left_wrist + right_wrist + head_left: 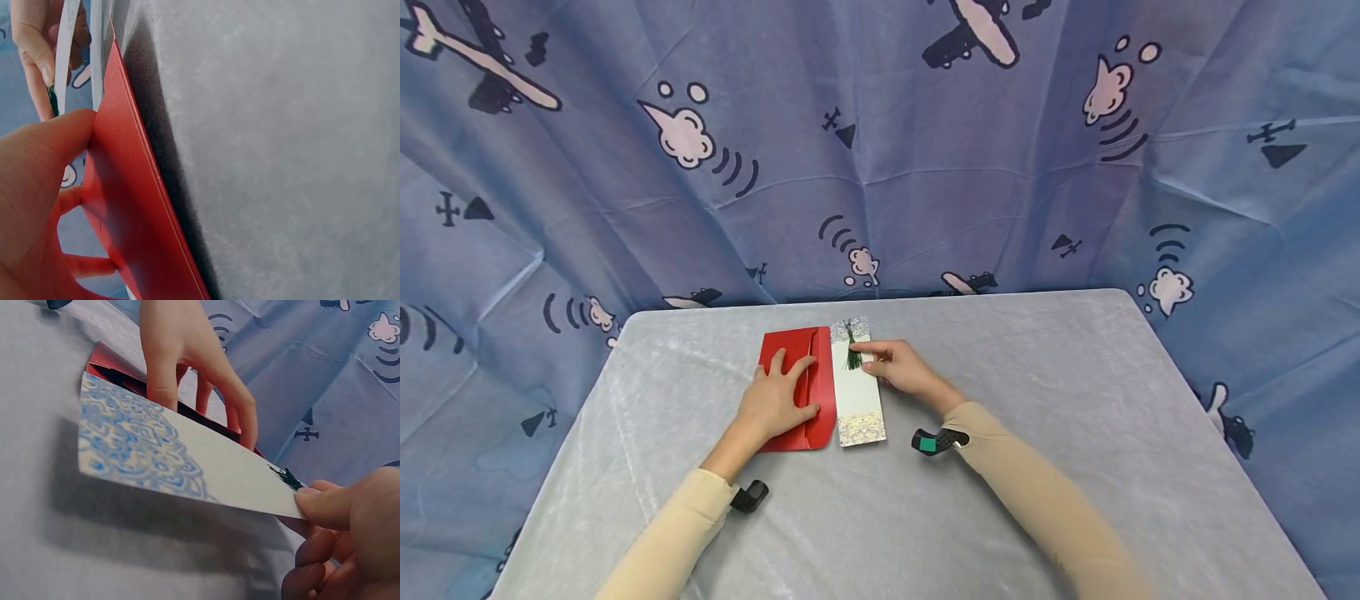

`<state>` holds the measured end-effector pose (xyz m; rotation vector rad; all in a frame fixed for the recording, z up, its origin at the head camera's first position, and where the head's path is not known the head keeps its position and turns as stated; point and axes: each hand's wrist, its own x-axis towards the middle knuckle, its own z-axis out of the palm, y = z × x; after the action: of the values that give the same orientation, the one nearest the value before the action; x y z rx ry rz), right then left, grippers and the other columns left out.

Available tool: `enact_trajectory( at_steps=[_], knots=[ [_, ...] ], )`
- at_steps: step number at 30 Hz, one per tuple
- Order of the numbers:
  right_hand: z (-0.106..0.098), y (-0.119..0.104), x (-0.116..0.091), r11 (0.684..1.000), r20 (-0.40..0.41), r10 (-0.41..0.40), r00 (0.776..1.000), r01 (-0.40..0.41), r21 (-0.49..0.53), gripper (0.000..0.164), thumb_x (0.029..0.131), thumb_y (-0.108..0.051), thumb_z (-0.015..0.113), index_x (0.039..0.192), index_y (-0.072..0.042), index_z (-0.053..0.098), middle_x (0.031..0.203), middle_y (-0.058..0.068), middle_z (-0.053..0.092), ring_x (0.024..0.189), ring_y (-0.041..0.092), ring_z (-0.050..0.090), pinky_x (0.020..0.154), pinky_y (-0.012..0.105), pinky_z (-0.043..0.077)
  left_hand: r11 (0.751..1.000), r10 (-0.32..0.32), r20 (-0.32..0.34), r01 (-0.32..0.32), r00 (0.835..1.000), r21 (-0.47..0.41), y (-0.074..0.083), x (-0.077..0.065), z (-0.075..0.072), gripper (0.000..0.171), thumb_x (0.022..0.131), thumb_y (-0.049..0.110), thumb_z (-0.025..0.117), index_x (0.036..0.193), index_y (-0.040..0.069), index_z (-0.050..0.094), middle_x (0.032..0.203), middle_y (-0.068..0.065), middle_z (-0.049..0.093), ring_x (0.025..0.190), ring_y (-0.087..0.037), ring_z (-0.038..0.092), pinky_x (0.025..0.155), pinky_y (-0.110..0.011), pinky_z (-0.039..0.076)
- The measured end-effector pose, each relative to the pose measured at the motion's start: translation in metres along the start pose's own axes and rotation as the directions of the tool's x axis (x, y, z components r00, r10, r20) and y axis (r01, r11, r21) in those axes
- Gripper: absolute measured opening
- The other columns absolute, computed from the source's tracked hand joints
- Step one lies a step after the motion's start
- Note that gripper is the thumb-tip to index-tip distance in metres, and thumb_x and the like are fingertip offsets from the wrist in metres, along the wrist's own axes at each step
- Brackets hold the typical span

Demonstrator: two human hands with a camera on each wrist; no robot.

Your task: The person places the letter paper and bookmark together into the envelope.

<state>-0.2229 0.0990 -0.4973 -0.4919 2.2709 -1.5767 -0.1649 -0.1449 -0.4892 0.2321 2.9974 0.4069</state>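
A red paper envelope (788, 437) lies at the middle of the table with its flap side up. My left hand (772, 404) rests on it, fingers spread and fingertips touching the paper. Just to the right, a white bookmark (855, 396) with blue-patterned ends (128, 437) and a dark green tassel (853, 358) stands lengthwise along the envelope's edge. My right hand (901, 367) pinches the bookmark's right side near the tassel, index finger stretched over the top. In the right wrist view the bookmark is tilted above the table, overlapping the envelope's open side (112, 365).
A pale grey cloth covers the table (1030, 375). Behind it hangs a blue curtain (895, 208) printed with planes and clouds. Each wrist wears a small dark camera mount, one on the left (750, 497) and one on the right (936, 442).
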Motion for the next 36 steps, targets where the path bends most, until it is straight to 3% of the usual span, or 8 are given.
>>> enact_trajectory(
  at_steps=[3,14,18,28,36],
  knots=[
    [0.005,0.000,0.004,1.000,-0.003,0.005,1.000,-0.005,-0.008,0.039,0.094,-0.007,0.063,0.132,-0.014,0.065,0.072,-0.001,0.048,0.061,0.010,0.044,0.056,0.019,0.039,1.000,0.002,-0.003,-0.002,1.000,-0.003,0.000,0.000,0.000,0.080,0.079,0.046,0.074,0.149,0.029,0.041,0.157,-0.026,0.029,0.128,-0.057,0.045,0.086,-0.061,0.054],
    [0.017,0.001,0.014,0.999,-0.008,0.043,0.999,-0.043,-0.024,0.038,0.094,-0.009,0.063,0.132,-0.015,0.065,0.075,-0.001,0.047,0.069,0.010,0.044,0.062,0.021,0.039,1.000,0.001,0.006,-0.001,1.000,0.005,-0.001,0.001,0.001,0.079,0.079,0.047,0.073,0.149,0.029,0.041,0.157,-0.026,0.029,0.128,-0.058,0.044,0.086,-0.062,0.054],
    [0.019,-0.002,0.015,0.999,-0.005,0.038,0.999,-0.038,-0.033,0.038,0.094,-0.006,0.062,0.131,-0.011,0.065,0.072,-0.002,0.044,0.068,0.010,0.042,0.062,0.020,0.037,1.000,0.004,0.002,-0.004,1.000,0.006,-0.001,0.001,0.000,0.079,0.079,0.046,0.073,0.149,0.029,0.041,0.157,-0.026,0.030,0.128,-0.058,0.045,0.086,-0.061,0.055],
    [0.021,0.001,0.022,0.996,-0.012,0.068,0.998,-0.069,-0.056,0.037,0.093,-0.008,0.064,0.130,-0.015,0.067,0.068,-0.003,0.043,0.065,0.011,0.042,0.061,0.021,0.036,1.000,0.008,0.002,-0.008,1.000,0.005,-0.001,0.000,-0.001,0.077,0.080,0.046,0.072,0.149,0.030,0.041,0.157,-0.026,0.030,0.127,-0.057,0.045,0.083,-0.060,0.056],
    [0.023,-0.003,0.026,0.994,-0.028,0.091,0.995,-0.093,-0.052,0.037,0.091,-0.006,0.065,0.127,-0.011,0.068,0.065,-0.004,0.043,0.062,0.009,0.040,0.058,0.020,0.034,1.000,0.011,0.009,-0.011,1.000,0.000,-0.001,0.000,-0.002,0.076,0.081,0.046,0.071,0.149,0.030,0.041,0.157,-0.026,0.030,0.127,-0.058,0.045,0.083,-0.062,0.055]
  ],
)
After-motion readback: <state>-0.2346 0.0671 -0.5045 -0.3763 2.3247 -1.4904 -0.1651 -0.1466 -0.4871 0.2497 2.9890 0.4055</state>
